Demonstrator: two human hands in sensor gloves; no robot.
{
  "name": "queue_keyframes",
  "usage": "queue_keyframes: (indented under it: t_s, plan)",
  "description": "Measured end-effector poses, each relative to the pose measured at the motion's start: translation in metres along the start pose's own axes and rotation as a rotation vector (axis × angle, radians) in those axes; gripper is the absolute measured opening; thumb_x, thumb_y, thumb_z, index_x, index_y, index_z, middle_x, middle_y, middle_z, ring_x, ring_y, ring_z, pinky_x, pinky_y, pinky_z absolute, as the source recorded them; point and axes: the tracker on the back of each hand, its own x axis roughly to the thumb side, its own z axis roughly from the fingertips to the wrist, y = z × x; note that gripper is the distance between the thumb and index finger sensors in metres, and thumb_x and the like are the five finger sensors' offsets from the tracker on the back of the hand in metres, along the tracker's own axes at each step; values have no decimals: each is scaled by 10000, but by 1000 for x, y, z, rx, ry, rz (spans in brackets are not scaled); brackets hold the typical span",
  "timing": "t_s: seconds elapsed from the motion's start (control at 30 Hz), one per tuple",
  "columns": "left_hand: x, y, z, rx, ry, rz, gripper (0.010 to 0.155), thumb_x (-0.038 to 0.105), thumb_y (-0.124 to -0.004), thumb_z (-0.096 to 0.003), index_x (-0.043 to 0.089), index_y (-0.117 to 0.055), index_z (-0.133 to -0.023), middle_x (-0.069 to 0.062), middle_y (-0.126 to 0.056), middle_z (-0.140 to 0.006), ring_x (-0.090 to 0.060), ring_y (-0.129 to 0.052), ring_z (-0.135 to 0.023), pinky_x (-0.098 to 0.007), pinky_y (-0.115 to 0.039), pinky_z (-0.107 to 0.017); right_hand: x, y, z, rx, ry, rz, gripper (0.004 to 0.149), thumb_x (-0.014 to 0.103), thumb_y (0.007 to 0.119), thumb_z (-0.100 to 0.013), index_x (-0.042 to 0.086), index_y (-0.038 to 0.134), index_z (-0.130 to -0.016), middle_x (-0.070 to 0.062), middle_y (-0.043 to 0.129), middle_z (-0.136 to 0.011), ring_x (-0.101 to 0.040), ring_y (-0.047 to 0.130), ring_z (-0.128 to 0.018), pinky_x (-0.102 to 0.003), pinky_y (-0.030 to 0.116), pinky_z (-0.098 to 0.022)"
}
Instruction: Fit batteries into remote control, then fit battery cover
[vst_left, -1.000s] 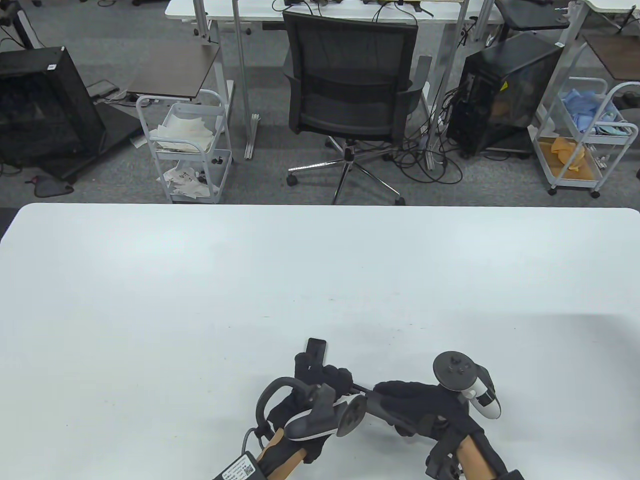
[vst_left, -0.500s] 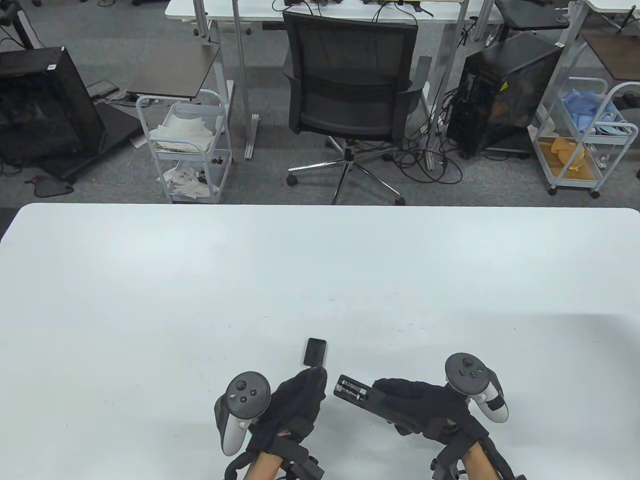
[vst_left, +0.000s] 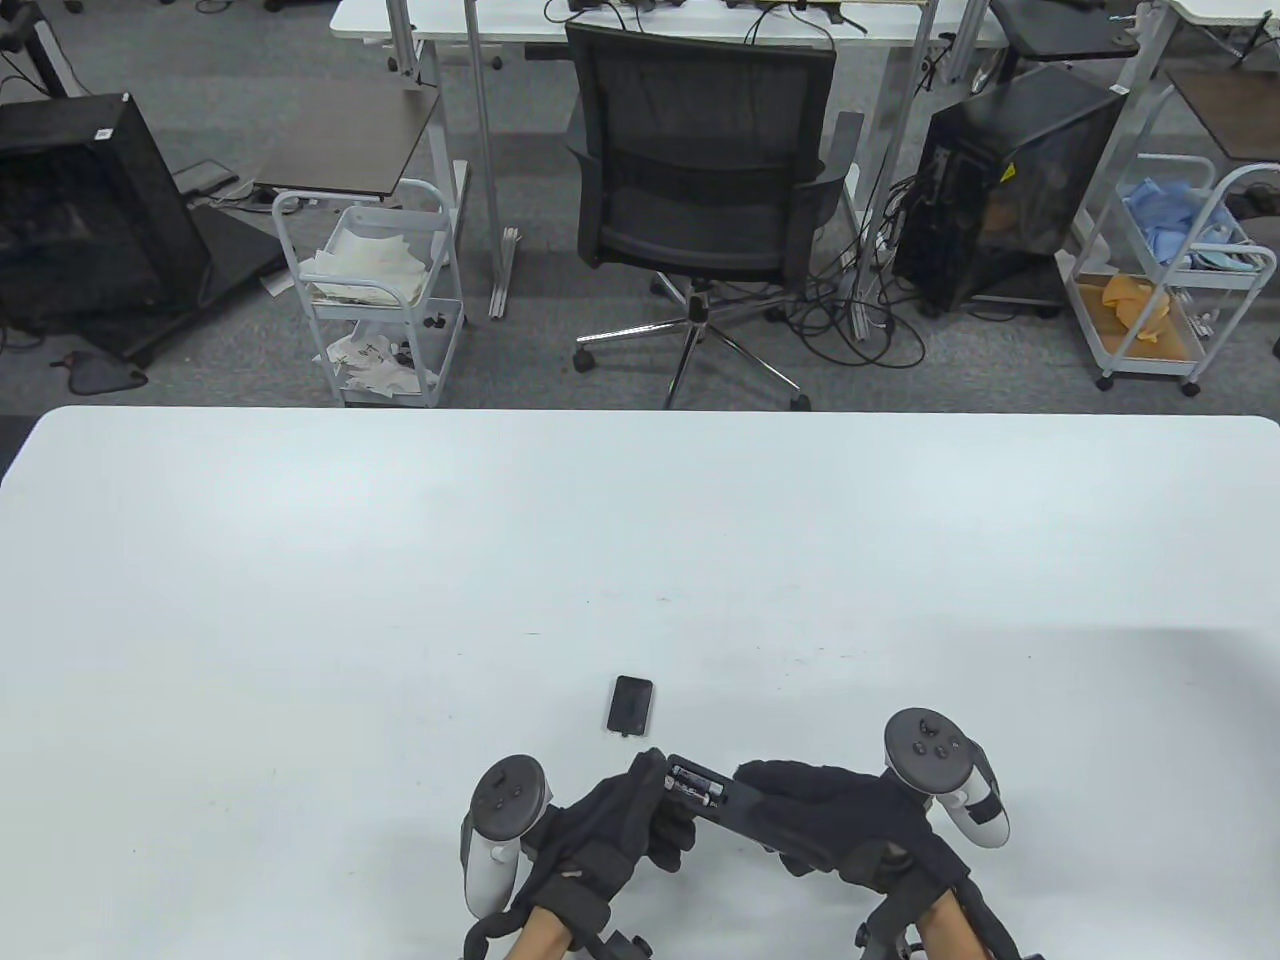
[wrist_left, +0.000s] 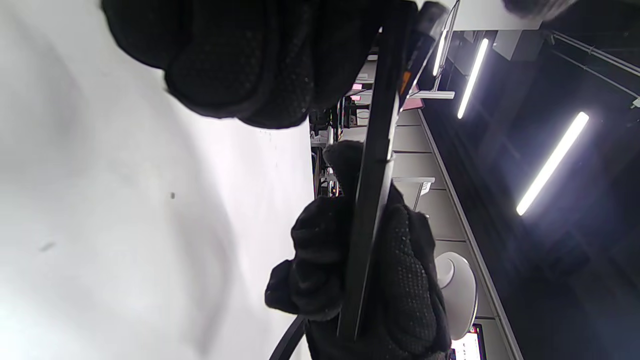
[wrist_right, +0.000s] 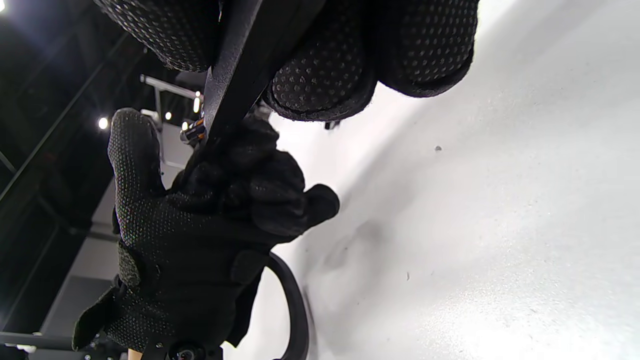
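Both hands gripped the remote above the desk: right hand on its body, left hand at the battery end. Cover lay just beyond.

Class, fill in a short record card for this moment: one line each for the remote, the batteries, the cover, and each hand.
remote: held above the table, battery bay facing up
batteries: seated in the open bay
cover: lying flat on the table, beyond the hands, untouched
left hand: grips the remote's bay end
right hand: grips the remote's other end
step left: fit the cover
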Motion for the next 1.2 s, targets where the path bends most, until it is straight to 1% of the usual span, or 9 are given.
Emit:
queue_keyframes:
  t_s: [0.07, 0.13, 0.2, 0.27, 0.6, 0.67, 0.77, 0.9, 1.2]
  plan:
    - [0, 0, 0, 14, 3, 24, 767, 693, -529, -598, 50, -803, -914, -237, -918, -738, -300, -938, -520, -623, -657, -653, 0, 0, 0, 3, -1, -2, 560, 418, 759, -558, 155, 667, -1044, -83, 946, -765, -135, 974, -448, -362, 839, -464]
    - [1, 0, 0, 68, 19, -4, 514, 481, -622, -646, 55, -868, -798, -183, -973, -604, -246, -965, -399, -576, -703, -636, 0, 2, -1, 7, 6, 1, 558, 411, 761, -559, 149, 668, -1044, -91, 944, -765, -142, 972, -447, -369, 836, -464]
    - [6, 2, 1, 151, 24, -98, 500, 446, -703, -603, 12, -919, -726, -203, -1006, -511, -242, -983, -308, -558, -737, -624, -1, 3, -2, -8, 23, 56, 556, 422, 760, -553, 153, 682, -1034, -80, 954, -749, -125, 976, -431, -357, 845, -452]
    - [8, 4, 1, 75, 16, -119, 499, 457, -681, -614, 31, -908, -742, -181, -1009, -529, -221, -991, -326, -560, -718, -648, -2, 2, -3, 14, 16, 3, 556, 418, 763, -555, 150, 682, -1035, -85, 952, -751, -131, 973, -434, -362, 841, -455]
    - [9, 3, -1, 64, -40, -156, 509, 451, -639, -632, 28, -875, -788, -201, -986, -593, -259, -979, -388, -593, -678, -654, -2, 1, -1, -2, 9, 7, 552, 415, 764, -555, 154, 684, -1034, -85, 952, -752, -132, 973, -433, -363, 841, -455]
    - [12, 3, 0, 69, -65, -162, 525, 450, -632, -637, 18, -839, -851, -235, -954, -671, -296, -963, -464, -617, -640, -666, -1, 0, 0, -4, -2, -4, 553, 416, 762, -555, 156, 680, -1036, -85, 951, -755, -129, 974, -434, -360, 842, -455]
    - [25, 12, 7, 179, -153, -228, 571, 466, -616, -634, 19, -759, -958, -283, -863, -823, -370, -897, -619, -664, -541, -705, -1, -6, 4, -42, -20, -30, 552, 413, 764, -554, 151, 685, -1034, -88, 953, -750, -131, 974, -431, -362, 842, -451]
    - [43, 31, 17, 316, -208, -460, 602, 465, -651, -626, 89, -597, -1094, -251, -678, -1046, -406, -725, -883, -705, -355, -765, -3, -13, 9, -92, -22, -59, 551, 411, 765, -554, 144, 689, -1030, -94, 954, -745, -133, 975, -426, -363, 843, -446]
    - [53, 43, 15, 352, -98, -721, 598, 429, -669, -633, 172, -510, -1149, -184, -481, -1192, -426, -429, -1101, -702, -201, -786, -5, -17, 11, -116, -12, -59, 552, 409, 766, -554, 141, 689, -1031, -93, 955, -745, -135, 976, -424, -365, 843, -445]
